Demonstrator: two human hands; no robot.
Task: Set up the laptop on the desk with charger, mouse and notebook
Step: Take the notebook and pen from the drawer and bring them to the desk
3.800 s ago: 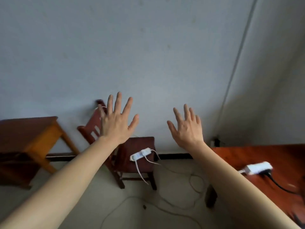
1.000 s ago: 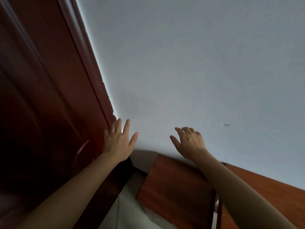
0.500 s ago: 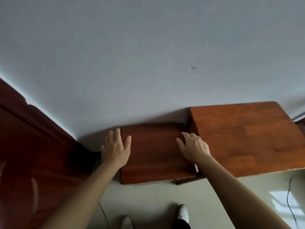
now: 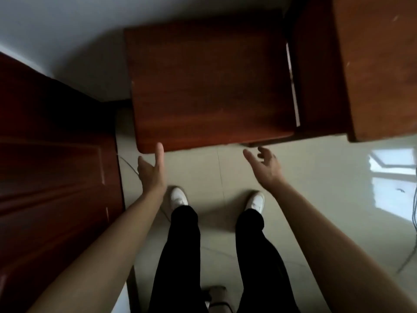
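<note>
Here both hands are empty: the left hand [image 4: 150, 169] is open with fingers straight, its fingertips at the near edge of the dark reddish-brown wooden desk [image 4: 209, 86], though contact cannot be told; the right hand [image 4: 265, 166] is open with loosely curled fingers, just short of the same edge. The desk top is bare and dim. A lighter brown wooden table [image 4: 379, 64] stands beside it on the right, cut off by the frame. A dark red wooden door [image 4: 52, 166] fills the left. Pale glossy floor tiles [image 4: 316, 177] lie open between, with white shoes [image 4: 179, 197] and black trousers [image 4: 180, 256] below. Laptop, charger, mouse and notebook are out of view.
</note>
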